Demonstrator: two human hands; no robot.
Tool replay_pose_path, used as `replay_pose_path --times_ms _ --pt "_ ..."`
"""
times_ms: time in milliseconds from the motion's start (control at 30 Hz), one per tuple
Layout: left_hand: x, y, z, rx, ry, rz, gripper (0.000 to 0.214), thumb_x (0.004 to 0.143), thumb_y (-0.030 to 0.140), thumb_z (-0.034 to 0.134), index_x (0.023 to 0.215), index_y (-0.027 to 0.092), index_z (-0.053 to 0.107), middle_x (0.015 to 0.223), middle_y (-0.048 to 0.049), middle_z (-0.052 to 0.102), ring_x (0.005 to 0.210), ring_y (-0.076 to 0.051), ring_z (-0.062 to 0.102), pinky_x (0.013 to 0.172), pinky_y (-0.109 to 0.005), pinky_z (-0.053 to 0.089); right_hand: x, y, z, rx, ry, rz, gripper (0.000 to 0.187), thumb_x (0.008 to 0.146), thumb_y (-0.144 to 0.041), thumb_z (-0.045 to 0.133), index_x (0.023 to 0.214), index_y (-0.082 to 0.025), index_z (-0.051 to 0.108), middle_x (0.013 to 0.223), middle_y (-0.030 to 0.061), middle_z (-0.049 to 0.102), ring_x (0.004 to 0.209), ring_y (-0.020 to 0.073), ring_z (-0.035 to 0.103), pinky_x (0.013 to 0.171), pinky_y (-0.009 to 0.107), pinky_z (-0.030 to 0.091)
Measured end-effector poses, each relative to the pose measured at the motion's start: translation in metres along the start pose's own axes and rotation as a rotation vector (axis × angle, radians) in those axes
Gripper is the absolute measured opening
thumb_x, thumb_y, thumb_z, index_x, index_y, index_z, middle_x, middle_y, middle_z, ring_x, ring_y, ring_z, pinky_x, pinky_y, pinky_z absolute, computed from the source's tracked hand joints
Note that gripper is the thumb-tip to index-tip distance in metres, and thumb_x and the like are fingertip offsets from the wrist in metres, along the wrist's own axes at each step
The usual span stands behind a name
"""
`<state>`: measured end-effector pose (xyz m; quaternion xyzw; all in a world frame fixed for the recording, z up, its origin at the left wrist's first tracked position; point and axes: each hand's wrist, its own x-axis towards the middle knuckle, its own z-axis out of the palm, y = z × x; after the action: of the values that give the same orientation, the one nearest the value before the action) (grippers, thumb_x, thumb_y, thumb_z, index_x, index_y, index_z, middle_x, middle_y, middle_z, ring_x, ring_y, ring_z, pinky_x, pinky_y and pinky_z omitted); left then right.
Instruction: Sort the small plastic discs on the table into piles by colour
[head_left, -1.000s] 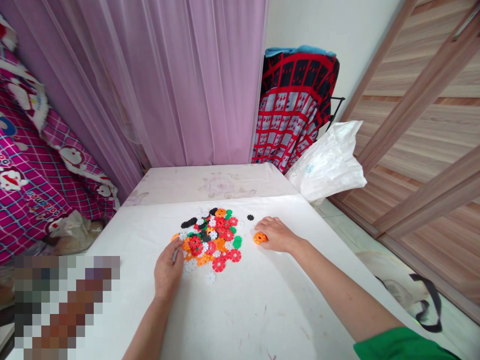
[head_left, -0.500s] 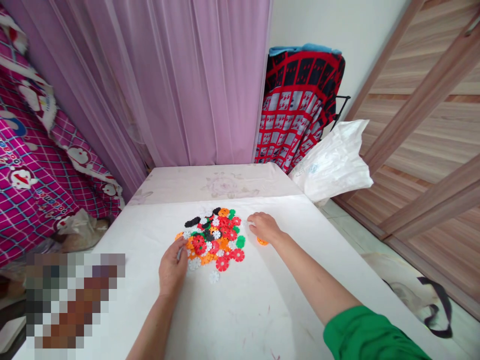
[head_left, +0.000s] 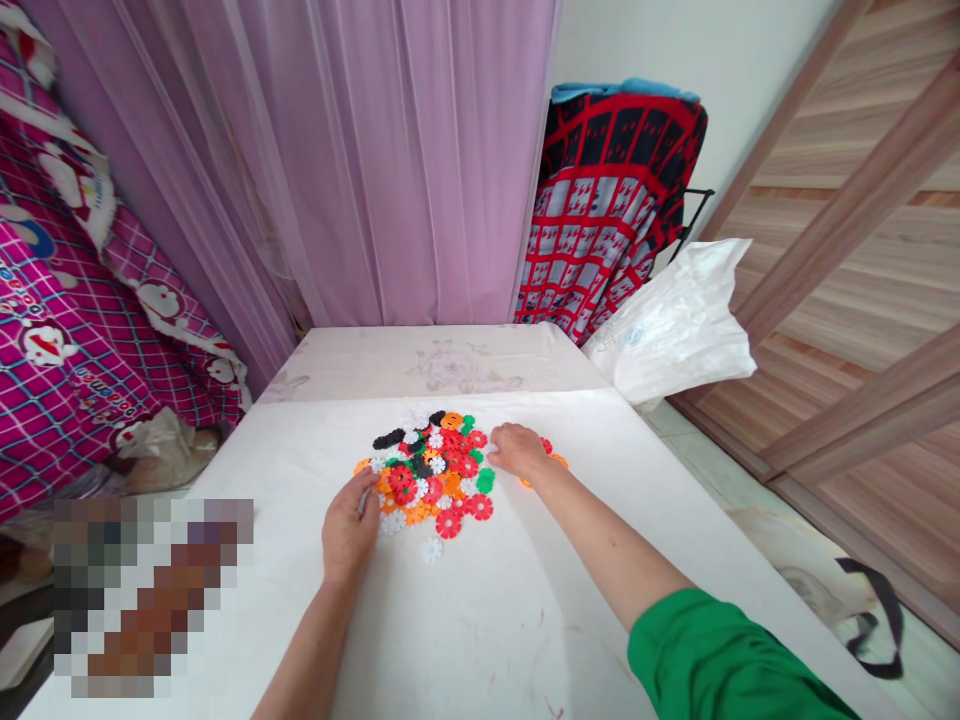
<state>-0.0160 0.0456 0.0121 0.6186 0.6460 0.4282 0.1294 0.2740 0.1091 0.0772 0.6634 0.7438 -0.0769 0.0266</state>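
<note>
A heap of flat snowflake-shaped plastic discs point(head_left: 435, 470) in red, orange, green, black and white lies on a white table point(head_left: 480, 620). My left hand point(head_left: 349, 525) rests at the heap's near left edge, fingers curled against the discs there. At the heap's right edge is my right hand point(head_left: 517, 450), fingers bent down onto the pieces. A few red and orange discs point(head_left: 555, 458) peek out just right of that hand. What either hand holds is hidden.
A purple curtain point(head_left: 375, 150) hangs behind the table. A red and black checked cloth point(head_left: 615, 200) drapes over a rack at the back right, with a white plastic bag point(head_left: 675, 325) beside it. Pink patterned bedding point(head_left: 67, 320) lies left. A wooden frame stands at the right.
My right hand left the orange disc at the right and moved left to the heap's right edge. My left hand stayed at the heap's near left side.
</note>
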Motion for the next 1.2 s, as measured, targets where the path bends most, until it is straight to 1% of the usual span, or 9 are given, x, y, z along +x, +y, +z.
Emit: replay_pose_path --times_ms 133,233,300,400,500,600,700,900,1200 --pt "0.000 0.002 -0.001 0.006 -0.005 -0.002 0.030 0.083 0.030 0.047 0.101 0.024 0.070 0.120 -0.0040 0.070 0.111 -0.023 0.064 0.101 -0.038 0.049 -0.007 0.012 -0.019 0.023 0.035 0.005 0.030 0.080 -0.032 0.060 0.107 -0.021 0.067 0.112 0.0084 0.067 0.103 0.0225 0.061 0.083 0.029 0.044" --pt "0.000 0.002 -0.001 -0.004 0.000 0.002 0.029 0.083 0.030 0.048 0.101 0.025 0.070 0.119 -0.0027 0.070 0.111 -0.022 0.064 0.101 -0.038 0.049 -0.023 0.035 -0.037 0.079 0.079 0.031 0.028 0.081 -0.032 0.059 0.106 -0.022 0.066 0.111 0.0048 0.068 0.099 0.0188 0.062 0.082 0.026 0.042" --pt "0.000 0.000 0.000 -0.009 0.004 0.000 0.029 0.083 0.031 0.048 0.101 0.026 0.070 0.118 -0.0022 0.070 0.110 -0.022 0.065 0.101 -0.037 0.049 -0.040 0.053 -0.044 0.132 0.098 0.052 0.025 0.079 -0.031 0.061 0.102 -0.022 0.066 0.107 0.0028 0.068 0.093 0.0173 0.062 0.078 0.025 0.042" --pt "0.001 -0.002 0.002 -0.014 0.003 -0.012 0.030 0.083 0.033 0.048 0.102 0.025 0.070 0.118 -0.0032 0.070 0.111 -0.023 0.064 0.101 -0.038 0.049 -0.069 0.076 -0.040 0.181 0.106 0.093 0.022 0.077 -0.030 0.062 0.098 -0.024 0.066 0.102 0.0010 0.069 0.084 0.0158 0.062 0.072 0.025 0.040" --pt "0.001 -0.003 0.002 -0.019 -0.009 -0.033 0.032 0.083 0.035 0.047 0.103 0.025 0.069 0.121 -0.0046 0.069 0.112 -0.024 0.064 0.101 -0.040 0.049 -0.092 0.088 -0.025 0.188 0.085 0.139 0.021 0.076 -0.028 0.061 0.095 -0.024 0.065 0.101 0.0006 0.069 0.083 0.0153 0.061 0.070 0.025 0.039" --pt "0.001 -0.003 0.002 -0.015 -0.019 -0.052 0.033 0.084 0.036 0.046 0.104 0.025 0.069 0.123 -0.0049 0.068 0.114 -0.025 0.063 0.101 -0.042 0.049 -0.107 0.090 -0.013 0.186 0.053 0.168 0.020 0.076 -0.026 0.060 0.094 -0.023 0.065 0.101 0.0008 0.068 0.084 0.0156 0.061 0.070 0.025 0.038" --pt "0.001 -0.003 0.003 -0.016 -0.015 -0.058 0.032 0.084 0.036 0.046 0.104 0.025 0.069 0.122 -0.0045 0.069 0.113 -0.025 0.063 0.100 -0.041 0.049 -0.113 0.087 -0.009 0.177 0.055 0.193 0.020 0.076 -0.027 0.059 0.095 -0.023 0.065 0.102 0.0006 0.068 0.086 0.0159 0.062 0.071 0.025 0.038" --pt "0.001 -0.002 0.001 -0.001 -0.027 -0.043 0.032 0.084 0.036 0.046 0.104 0.026 0.069 0.123 -0.0036 0.068 0.113 -0.024 0.063 0.100 -0.040 0.049 -0.115 0.082 -0.007 0.126 0.031 0.194 0.021 0.077 -0.027 0.058 0.096 -0.023 0.065 0.103 0.0022 0.068 0.093 0.0181 0.063 0.075 0.026 0.039" --pt "0.002 -0.001 0.001 0.025 -0.035 -0.050 0.034 0.084 0.034 0.044 0.105 0.024 0.069 0.121 -0.0045 0.069 0.113 -0.024 0.063 0.101 -0.039 0.048 -0.114 0.081 -0.005 0.102 -0.001 0.200 0.024 0.077 -0.025 0.057 0.099 -0.022 0.066 0.103 0.0023 0.068 0.094 0.0189 0.062 0.074 0.026 0.038"
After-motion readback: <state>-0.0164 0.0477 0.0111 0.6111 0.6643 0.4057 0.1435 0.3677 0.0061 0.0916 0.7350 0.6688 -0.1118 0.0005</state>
